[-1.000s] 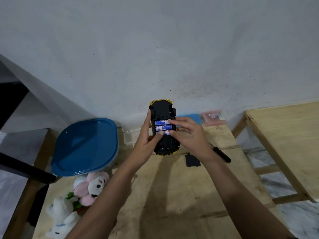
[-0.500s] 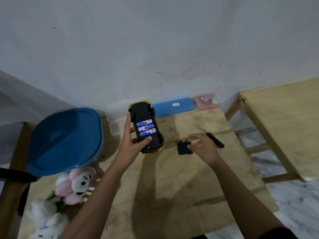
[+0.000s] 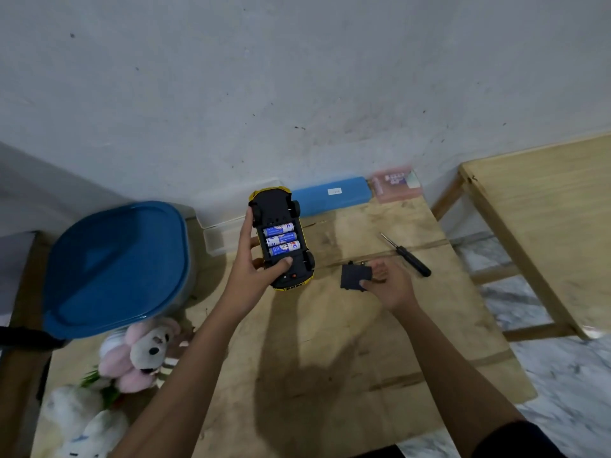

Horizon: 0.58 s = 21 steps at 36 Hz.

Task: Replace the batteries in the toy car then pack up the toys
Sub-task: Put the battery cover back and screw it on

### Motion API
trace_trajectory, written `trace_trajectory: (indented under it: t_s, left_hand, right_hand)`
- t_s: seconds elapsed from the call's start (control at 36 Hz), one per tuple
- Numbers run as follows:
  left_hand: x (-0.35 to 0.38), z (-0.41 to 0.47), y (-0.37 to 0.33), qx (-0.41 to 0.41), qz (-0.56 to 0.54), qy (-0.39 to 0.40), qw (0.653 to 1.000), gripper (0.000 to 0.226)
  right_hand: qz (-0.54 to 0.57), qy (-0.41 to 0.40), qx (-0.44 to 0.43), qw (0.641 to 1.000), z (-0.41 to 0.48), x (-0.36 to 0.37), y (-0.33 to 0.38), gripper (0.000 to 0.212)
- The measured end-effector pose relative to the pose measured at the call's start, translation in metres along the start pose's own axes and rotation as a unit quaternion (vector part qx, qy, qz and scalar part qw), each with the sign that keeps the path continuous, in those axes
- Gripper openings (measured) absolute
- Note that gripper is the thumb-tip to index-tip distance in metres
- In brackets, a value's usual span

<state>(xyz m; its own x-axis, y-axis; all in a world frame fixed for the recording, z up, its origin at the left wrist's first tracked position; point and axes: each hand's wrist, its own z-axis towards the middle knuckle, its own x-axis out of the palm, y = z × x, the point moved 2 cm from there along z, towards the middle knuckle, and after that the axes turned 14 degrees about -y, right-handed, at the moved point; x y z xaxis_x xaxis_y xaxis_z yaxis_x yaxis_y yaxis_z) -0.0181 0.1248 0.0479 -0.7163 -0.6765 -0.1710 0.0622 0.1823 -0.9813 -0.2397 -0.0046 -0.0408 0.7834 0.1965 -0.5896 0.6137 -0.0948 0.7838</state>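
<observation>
Head view: holds the toy car (image 3: 276,208) belly-up in the left hand (image 3: 253,280), above the table (image 3: 330,358), thumb pressed across the black underside near the rear, fingers curled along the far flank. Shows three blue-and-white batteries (image 3: 281,240) lying side by side in the open compartment, just beyond that thumb. Pinches the black battery cover (image 3: 354,276) by one corner in the right hand (image 3: 390,287), to the right of the car and apart from it; cannot tell whether lifted or resting on the wood. Has a black screwdriver (image 3: 410,257) flat on the table just past the right hand, not touched. Has a blue-lidded tub (image 3: 112,269) well off to the left of the left hand, with a pink plush toy (image 3: 142,352) and a white plush toy (image 3: 82,424) beside the left forearm. Has a blue box (image 3: 330,195) and a pink case (image 3: 396,184) against the wall, beyond both hands.
</observation>
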Motion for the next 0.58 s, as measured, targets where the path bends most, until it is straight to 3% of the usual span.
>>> trace_trajectory:
  t_s: [0.08,0.22,0.44,0.58]
  left_hand:
    - [0.002,-0.001,-0.005,0.005,-0.002,0.005,1.0,0.095]
    - [0.006,-0.003,-0.014,0.006,-0.01,0.016,1.0,0.095]
    - [0.01,-0.007,-0.029,-0.008,-0.025,0.042,0.999,0.097]
    - [0.02,-0.01,-0.033,-0.007,-0.019,0.073,0.997,0.096]
  right_hand:
    - [0.048,0.01,0.032,0.998,0.003,-0.004,0.004,0.013]
    - [0.153,0.03,0.048,0.987,0.006,-0.022,0.036,0.017]
    - [0.28,0.06,-0.127,0.95,-0.01,-0.066,0.134,0.012]
    - [0.255,0.109,-0.169,0.946,-0.018,-0.062,0.165,0.024]
